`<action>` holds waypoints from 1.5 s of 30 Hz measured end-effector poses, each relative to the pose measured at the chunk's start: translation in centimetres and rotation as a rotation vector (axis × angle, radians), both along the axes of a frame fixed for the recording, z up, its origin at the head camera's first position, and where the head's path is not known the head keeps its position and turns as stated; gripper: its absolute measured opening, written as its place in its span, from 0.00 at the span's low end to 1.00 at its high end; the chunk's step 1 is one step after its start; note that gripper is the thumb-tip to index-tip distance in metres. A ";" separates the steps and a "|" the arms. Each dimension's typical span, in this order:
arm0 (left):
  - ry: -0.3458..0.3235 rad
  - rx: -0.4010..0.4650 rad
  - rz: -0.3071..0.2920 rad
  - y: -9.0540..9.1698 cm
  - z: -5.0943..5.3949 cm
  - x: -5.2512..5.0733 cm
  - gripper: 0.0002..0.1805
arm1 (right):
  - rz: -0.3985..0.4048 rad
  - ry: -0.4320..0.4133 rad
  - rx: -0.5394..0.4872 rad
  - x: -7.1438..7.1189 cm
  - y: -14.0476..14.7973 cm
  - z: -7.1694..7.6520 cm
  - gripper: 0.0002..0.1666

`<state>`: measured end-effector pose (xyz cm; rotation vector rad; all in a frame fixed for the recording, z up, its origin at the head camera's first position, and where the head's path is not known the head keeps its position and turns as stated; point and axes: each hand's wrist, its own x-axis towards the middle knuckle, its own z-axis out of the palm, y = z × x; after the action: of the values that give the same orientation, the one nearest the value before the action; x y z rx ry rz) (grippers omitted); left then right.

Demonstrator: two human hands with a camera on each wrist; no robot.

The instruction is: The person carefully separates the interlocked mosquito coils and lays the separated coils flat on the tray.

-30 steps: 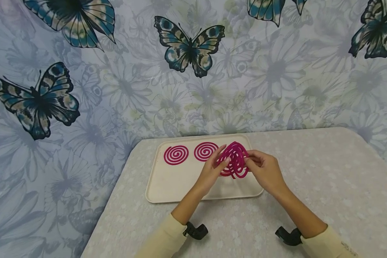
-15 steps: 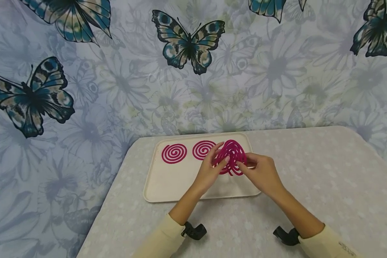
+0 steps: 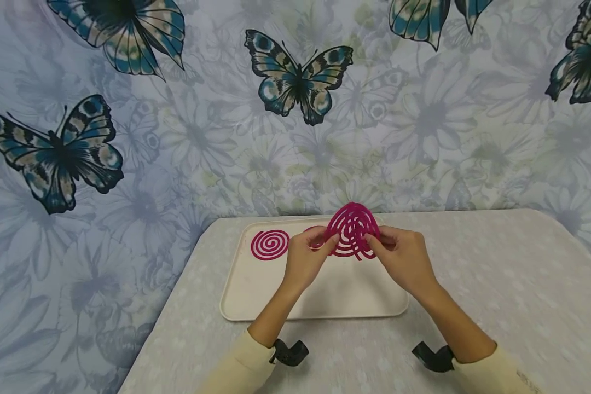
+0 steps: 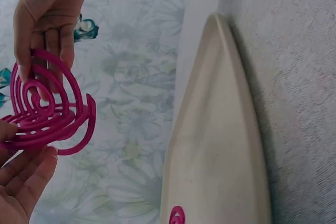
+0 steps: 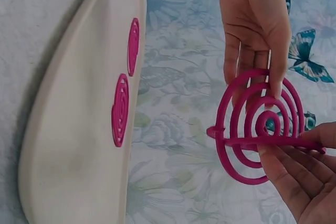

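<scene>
Two magenta mosquito coils (image 3: 349, 230) are held up in front of me above the tray, tangled together and set at an angle to each other. My left hand (image 3: 305, 257) pinches the left edge between thumb and fingers. On the right side my right hand (image 3: 407, 257) pinches with thumb in front and fingers behind. In the right wrist view one coil (image 5: 223, 153) faces the camera, while the other (image 5: 286, 141) shows nearly edge-on. A flat mosquito coil (image 3: 270, 244) lies at the tray's back left. Beside it, another coil (image 3: 315, 230) is mostly hidden behind my left hand.
The cream rectangular tray (image 3: 256, 298) lies on a pale patterned tablecloth (image 3: 492, 273). Behind the table stands a wall (image 3: 423, 109) with flowers and butterflies. Black wrist mounts (image 3: 290, 353) stick out from both sleeves.
The held coils have risen slightly. My left hand has shifted a little left, its fingers drawing in from a spread hold to a pinch at the edge. The right hand keeps its hold.
</scene>
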<state>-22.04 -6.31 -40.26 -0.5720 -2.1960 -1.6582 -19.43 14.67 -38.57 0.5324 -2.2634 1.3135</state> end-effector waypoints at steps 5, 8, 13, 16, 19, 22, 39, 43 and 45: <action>-0.004 -0.050 -0.019 0.5 -0.6 0.1 0.09 | 0.012 0.064 0.045 0.2 -0.5 -0.5 0.09; -0.003 -0.030 -0.028 0.5 -1.0 -0.4 0.10 | -0.006 0.089 0.047 -0.1 -0.5 -0.5 0.08; -0.011 -0.023 -0.023 0.4 -0.9 0.0 0.11 | -0.035 0.063 0.016 -0.1 -0.6 -0.8 0.11; -0.008 -0.035 -0.027 0.4 -1.1 0.3 0.11 | -0.022 0.062 0.026 -0.1 -0.7 -1.1 0.13; 0.007 -0.042 -0.035 0.5 -1.2 0.6 0.10 | -0.039 0.093 0.072 -0.1 -0.9 -1.2 0.13; 0.024 -0.056 -0.040 0.6 -1.1 0.8 0.11 | -0.066 0.106 0.111 -0.2 -1.0 -1.3 0.10; 0.010 -0.085 0.008 1.0 -1.9 0.6 0.08 | -0.046 0.065 0.070 0.0 -0.5 -1.7 0.09; 0.005 -0.087 0.017 1.0 -1.8 0.6 0.08 | -0.051 0.067 0.052 -0.2 -0.4 -1.7 0.08; 0.000 -0.089 0.017 1.0 -1.6 0.6 0.08 | -0.052 0.066 0.052 -0.3 -0.4 -1.6 0.08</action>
<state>-21.43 -5.34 -41.87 -0.5745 -2.2779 -1.5581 -19.71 14.30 -40.18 0.5233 -2.2474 1.1971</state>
